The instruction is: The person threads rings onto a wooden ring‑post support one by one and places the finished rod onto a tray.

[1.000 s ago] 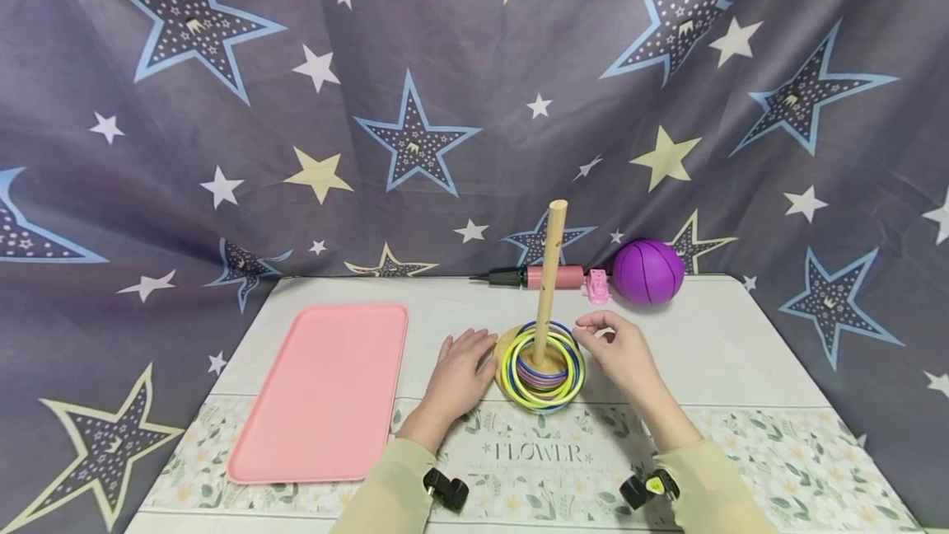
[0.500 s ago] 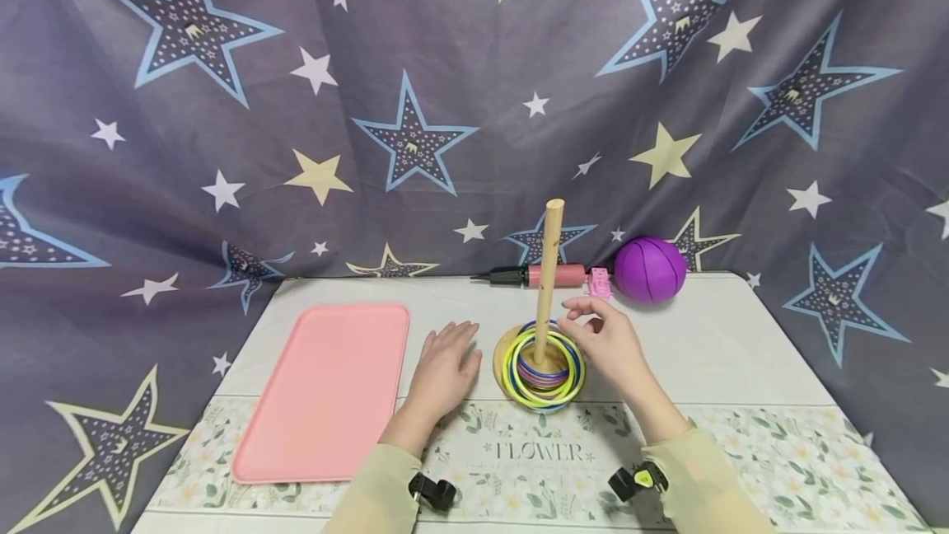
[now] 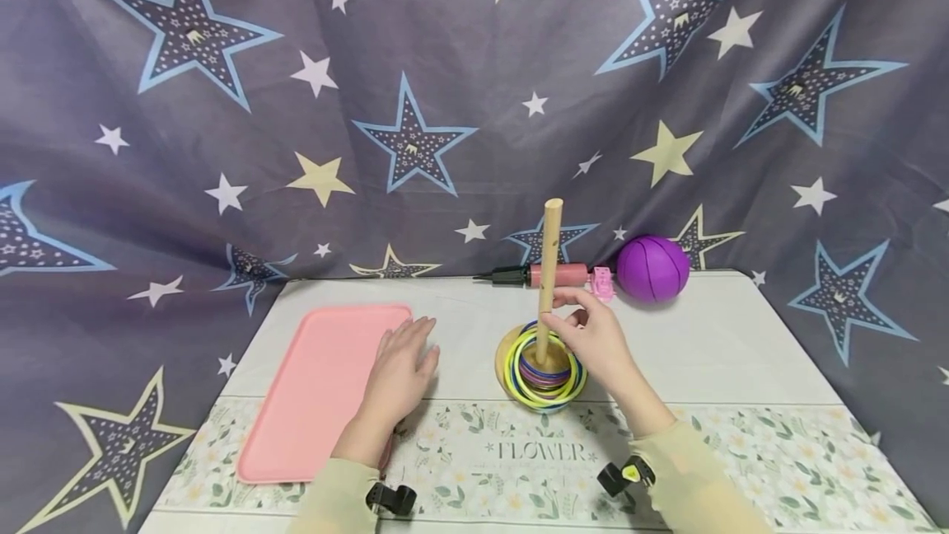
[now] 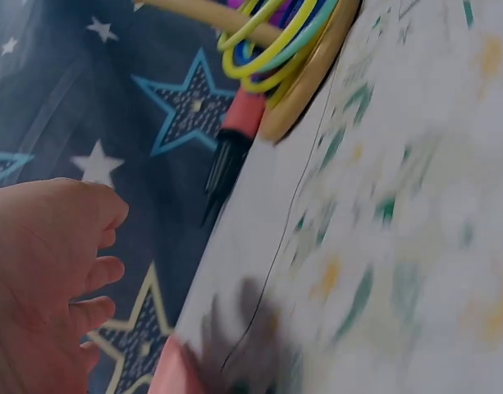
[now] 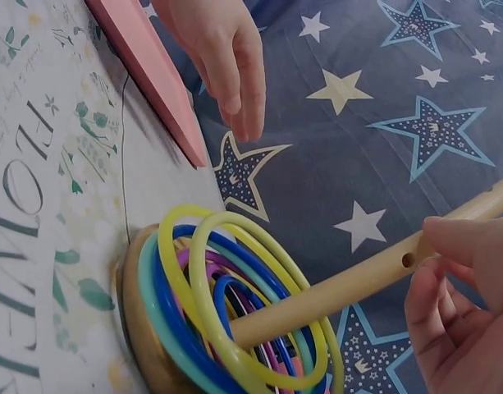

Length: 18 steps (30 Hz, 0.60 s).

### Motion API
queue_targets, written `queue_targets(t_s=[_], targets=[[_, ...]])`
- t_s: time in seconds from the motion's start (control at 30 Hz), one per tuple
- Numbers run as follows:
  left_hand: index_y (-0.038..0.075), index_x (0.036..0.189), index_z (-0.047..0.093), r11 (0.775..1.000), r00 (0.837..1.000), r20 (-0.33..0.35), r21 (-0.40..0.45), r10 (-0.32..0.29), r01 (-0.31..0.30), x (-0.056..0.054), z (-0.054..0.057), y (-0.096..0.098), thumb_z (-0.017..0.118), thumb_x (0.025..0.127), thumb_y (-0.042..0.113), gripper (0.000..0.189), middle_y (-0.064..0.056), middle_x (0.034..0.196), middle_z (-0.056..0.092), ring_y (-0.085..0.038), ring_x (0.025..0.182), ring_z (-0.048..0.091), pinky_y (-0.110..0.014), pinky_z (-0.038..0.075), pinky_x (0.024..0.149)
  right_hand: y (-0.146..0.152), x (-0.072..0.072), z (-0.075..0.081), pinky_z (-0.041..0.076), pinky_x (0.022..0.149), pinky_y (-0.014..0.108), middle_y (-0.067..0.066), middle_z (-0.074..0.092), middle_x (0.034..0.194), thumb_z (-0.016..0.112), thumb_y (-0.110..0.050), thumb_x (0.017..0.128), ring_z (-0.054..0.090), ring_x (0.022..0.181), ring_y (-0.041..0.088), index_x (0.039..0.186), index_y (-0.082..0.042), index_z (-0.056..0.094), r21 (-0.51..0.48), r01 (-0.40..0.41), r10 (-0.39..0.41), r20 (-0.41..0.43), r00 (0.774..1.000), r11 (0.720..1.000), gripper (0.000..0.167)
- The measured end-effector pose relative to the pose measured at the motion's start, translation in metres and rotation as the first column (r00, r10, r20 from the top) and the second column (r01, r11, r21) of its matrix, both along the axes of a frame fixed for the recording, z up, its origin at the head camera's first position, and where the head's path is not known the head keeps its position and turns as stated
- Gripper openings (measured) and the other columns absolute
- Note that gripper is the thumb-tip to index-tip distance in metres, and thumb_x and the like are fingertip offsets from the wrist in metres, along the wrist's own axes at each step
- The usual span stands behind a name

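A wooden pole (image 3: 549, 258) stands upright on a round wooden base (image 5: 136, 336). Several thin rings (image 5: 167, 271), yellow, blue, teal and purple, lie stacked around its foot. My right hand (image 3: 593, 344) is at the pole above the rings; its thumb and forefinger pinch the wood from the right side. In the right wrist view this right hand (image 5: 473, 304) covers part of the pole near a small drilled hole. My left hand (image 3: 400, 373) is over the right edge of the pink tray (image 3: 319, 394), fingers extended, holding nothing. Whether it touches the tray cannot be told.
Along the back of the table lie a pump (image 3: 556, 274) with a black nozzle, a small pink plastic piece (image 3: 602, 283) and a purple ball (image 3: 652, 269). A star-patterned curtain (image 3: 460, 89) hangs behind. Flower-print cloth (image 3: 764, 460) covers the table's front.
My left hand has moved left, from beside the base to the tray's edge. The right hand has shifted left from the rings' right side up to the pole. The rings stay put.
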<state>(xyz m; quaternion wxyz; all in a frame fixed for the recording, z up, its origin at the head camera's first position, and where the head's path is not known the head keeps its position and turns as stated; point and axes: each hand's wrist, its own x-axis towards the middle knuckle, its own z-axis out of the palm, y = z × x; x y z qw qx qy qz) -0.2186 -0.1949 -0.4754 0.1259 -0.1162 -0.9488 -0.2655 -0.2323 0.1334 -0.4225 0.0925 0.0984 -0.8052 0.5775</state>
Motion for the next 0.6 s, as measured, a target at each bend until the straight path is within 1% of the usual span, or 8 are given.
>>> queue_targets(t_s=[0.07,0.1,0.2,0.3,0.33,0.47,0.6], targets=[[0.004,0.161,0.055,1.0,1.0,-0.004,-0.005,0.014,-0.014,0.003,0.001,-0.014,0.064,0.111,0.024,0.055,-0.019,0.167,0.051,-0.043,0.159,0.039,-0.062,0.012,0.136,-0.002,0.0,0.0,0.055,0.052,0.025,0.015,0.071,0.118,0.084,-0.01,0.1,0.059,0.066,0.011,0.131,-0.006,0.074,-0.005,-0.002,0.002,0.001,1.0,1.0,0.033],[0.003,0.161,0.055,1.0,1.0,-0.013,-0.009,0.021,-0.021,0.004,0.001,-0.021,0.065,0.111,0.023,0.055,-0.019,0.167,0.051,-0.044,0.159,0.039,-0.062,0.012,0.135,-0.003,0.0,0.001,0.055,0.052,0.025,0.015,0.071,0.115,0.084,-0.01,0.1,0.059,0.066,0.011,0.13,-0.006,0.074,-0.007,-0.003,0.003,0.003,1.0,1.0,0.032],[0.002,0.161,0.055,0.999,0.999,-0.023,-0.02,0.044,-0.045,0.009,0.002,-0.042,0.065,0.111,0.022,0.055,-0.019,0.167,0.05,-0.045,0.159,0.039,-0.063,0.011,0.135,-0.005,0.0,0.001,0.056,0.051,0.026,0.013,0.071,0.098,0.084,-0.011,0.1,0.058,0.062,0.013,0.127,-0.006,0.074,-0.016,-0.002,0.002,0.013,1.0,1.0,0.029],[0.001,0.16,0.055,0.997,0.997,-0.038,-0.035,0.064,-0.065,0.014,0.003,-0.061,0.064,0.111,0.022,0.054,-0.021,0.166,0.051,-0.048,0.158,0.039,-0.064,0.012,0.135,-0.007,-0.001,0.0,0.056,0.05,0.026,0.009,0.067,0.081,0.084,-0.011,0.1,0.057,0.058,0.014,0.124,-0.006,0.073,-0.019,0.003,-0.003,0.016,1.0,1.0,0.027],[0.001,0.16,0.055,0.996,0.997,-0.043,-0.042,0.072,-0.073,0.016,0.004,-0.067,0.063,0.112,0.022,0.053,-0.021,0.166,0.051,-0.048,0.157,0.04,-0.065,0.012,0.135,-0.008,-0.001,0.0,0.056,0.05,0.026,0.008,0.065,0.077,0.084,-0.011,0.1,0.057,0.058,0.014,0.124,-0.006,0.073,-0.02,0.005,-0.004,0.016,1.0,1.0,0.026],[-0.002,0.159,0.055,0.993,0.993,-0.062,-0.061,0.096,-0.1,0.024,0.007,-0.088,0.063,0.112,0.02,0.052,-0.024,0.164,0.052,-0.052,0.155,0.041,-0.067,0.014,0.133,-0.01,-0.002,0.001,0.059,0.051,0.029,0.007,0.065,0.076,0.083,-0.011,0.1,0.058,0.058,0.014,0.123,-0.007,0.073,-0.02,0.009,-0.009,0.015,1.0,1.0,0.025],[-0.003,0.158,0.055,0.99,0.991,-0.063,-0.075,0.116,-0.12,0.03,0.011,-0.106,0.063,0.112,0.019,0.053,-0.027,0.163,0.052,-0.055,0.154,0.04,-0.069,0.017,0.132,-0.011,-0.002,0.002,0.064,0.055,0.041,0.007,0.067,0.078,0.083,-0.012,0.101,0.06,0.06,0.016,0.123,-0.007,0.074,-0.02,0.014,-0.014,0.017,1.0,1.0,0.025]])
